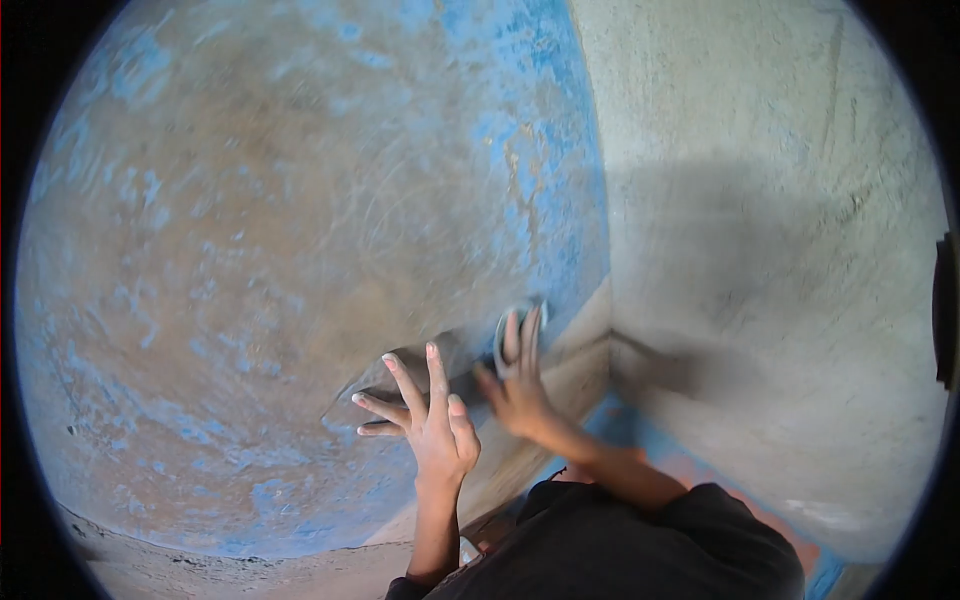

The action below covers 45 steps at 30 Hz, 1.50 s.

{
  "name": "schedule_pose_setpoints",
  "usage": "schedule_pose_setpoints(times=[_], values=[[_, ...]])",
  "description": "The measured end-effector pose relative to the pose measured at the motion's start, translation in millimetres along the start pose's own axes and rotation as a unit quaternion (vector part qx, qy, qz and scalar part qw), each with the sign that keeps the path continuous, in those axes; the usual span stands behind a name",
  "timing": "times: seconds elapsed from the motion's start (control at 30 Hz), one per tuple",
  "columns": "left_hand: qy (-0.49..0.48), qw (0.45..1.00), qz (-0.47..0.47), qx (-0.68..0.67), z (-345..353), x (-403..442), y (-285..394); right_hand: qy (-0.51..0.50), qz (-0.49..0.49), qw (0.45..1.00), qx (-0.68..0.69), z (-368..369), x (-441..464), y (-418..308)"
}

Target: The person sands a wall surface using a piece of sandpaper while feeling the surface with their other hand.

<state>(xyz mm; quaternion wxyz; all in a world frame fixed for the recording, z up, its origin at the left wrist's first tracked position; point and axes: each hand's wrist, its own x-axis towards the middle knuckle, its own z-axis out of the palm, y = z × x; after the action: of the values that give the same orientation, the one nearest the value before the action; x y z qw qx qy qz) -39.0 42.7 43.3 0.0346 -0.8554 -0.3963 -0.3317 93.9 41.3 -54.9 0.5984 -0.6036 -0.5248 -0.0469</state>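
Note:
My left hand [435,425] is raised before a wall [270,220] of worn blue paint and bare grey-brown patches. Its fingers are spread, with pale dust on the tips, and nothing is in it. To its right, my right hand [520,395] lies against the lower right part of the same wall. Under its stretched fingers is a small, roundish grey pad with a pale rim [543,315], pressed to the surface. Motion blur and the fingers hide its exact kind. Faint curved scratch marks run across the wall above my hands.
A pale, rough plaster wall [760,120] meets the blue one at a vertical corner on the right. A beige band [575,355] runs along the blue wall's lower edge. Below are blue and reddish floor patches [700,455]. A dark object [943,310] shows at the far right edge.

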Motion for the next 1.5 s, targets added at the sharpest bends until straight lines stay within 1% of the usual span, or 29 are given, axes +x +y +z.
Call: schedule_pose_setpoints(times=[0.07,0.1,0.13,0.2,0.3,0.4,0.43,0.5,0.53,0.57,0.63,0.67,0.73,0.77,0.8,0.87,0.97,1.07,1.1,1.23,1.3,1.37,1.47,1.5], values=[[-0.006,0.999,-0.035,0.01,10.5,10.6,14.3,-0.025,-0.015,1.0,-0.004,-11.9,-0.2,6.1],[0.001,0.999,-0.034,0.03,16.1,13.8,18.3,-0.037,-0.023,0.999,-0.004,-18.7,3.5,8.5],[0.007,0.998,-0.034,0.05,22.9,16.1,20.4,-0.016,-0.037,0.999,-0.006,-31.1,23.5,13.1],[0.026,0.996,-0.038,0.081,35.0,20.8,25.6,0.027,-0.068,0.997,-0.013,-65.0,91.7,22.5],[0.064,0.989,-0.049,0.123,49.3,21.0,25.1,0.041,-0.095,0.994,-0.04,-89.2,139.7,14.8],[0.097,0.981,-0.056,0.158,62.9,22.9,24.8,0.006,-0.105,0.992,-0.066,-73.2,100.9,31.1],[0.103,0.979,-0.06,0.164,67.8,23.1,25.2,0.015,-0.111,0.993,-0.047,-61.4,75.6,39.3],[0.114,0.975,-0.061,0.179,72.9,22.5,22.8,-0.033,-0.106,0.991,-0.081,-63.6,59.1,40.8],[0.116,0.974,-0.062,0.184,74.2,22.5,21.6,-0.056,-0.102,0.988,-0.098,-65.6,61.6,39.1],[0.117,0.973,-0.062,0.189,74.5,21.9,20.8,-0.026,-0.118,0.988,-0.093,-70.3,74.2,43.4],[0.118,0.971,-0.061,0.2,74.9,21.3,19.0,0.024,-0.153,0.982,-0.105,-102.3,147.0,25.2],[0.119,0.969,-0.062,0.205,75.5,21.2,18.4,0.047,-0.171,0.977,-0.114,-112.6,168.7,20.4],[0.118,0.968,-0.066,0.211,76.9,19.3,19.0,0.043,-0.181,0.98,-0.074,-114.6,178.8,14.4],[0.118,0.968,-0.066,0.212,76.9,18.4,18.7,0.045,-0.186,0.98,-0.054,-113.2,182.5,13.5],[0.12,0.968,-0.066,0.212,77.1,19.8,17.8,0.008,-0.16,0.984,-0.08,-112.9,166.2,16.0],[0.124,0.968,-0.07,0.206,80.2,18.9,17.4,-0.014,-0.133,0.989,-0.057,-95.2,122.3,27.2],[0.126,0.967,-0.066,0.209,81.8,17.9,18.0,-0.012,-0.173,0.979,-0.103,-101.4,132.1,31.9],[0.127,0.966,-0.062,0.217,80.3,19.2,17.2,0.008,-0.216,0.972,-0.092,-128.4,191.8,5.2],[0.125,0.966,-0.061,0.218,80.0,18.2,17.0,0.012,-0.207,0.976,-0.063,-125.3,191.5,3.5],[0.134,0.963,-0.061,0.227,84.2,17.1,16.7,-0.054,-0.142,0.985,-0.078,-114.2,135.7,15.7],[0.134,0.961,-0.06,0.233,83.5,17.7,15.3,-0.055,-0.165,0.978,-0.113,-116.4,137.3,25.0],[0.138,0.961,-0.056,0.232,83.0,16.9,14.1,-0.052,-0.183,0.972,-0.136,-127.5,154.3,14.4],[0.142,0.962,-0.055,0.227,84.2,18.6,15.1,-0.033,-0.214,0.969,-0.117,-137.9,189.3,-1.3],[0.142,0.962,-0.055,0.226,84.0,18.5,15.0,-0.033,-0.201,0.973,-0.107,-136.7,185.3,-3.1]])
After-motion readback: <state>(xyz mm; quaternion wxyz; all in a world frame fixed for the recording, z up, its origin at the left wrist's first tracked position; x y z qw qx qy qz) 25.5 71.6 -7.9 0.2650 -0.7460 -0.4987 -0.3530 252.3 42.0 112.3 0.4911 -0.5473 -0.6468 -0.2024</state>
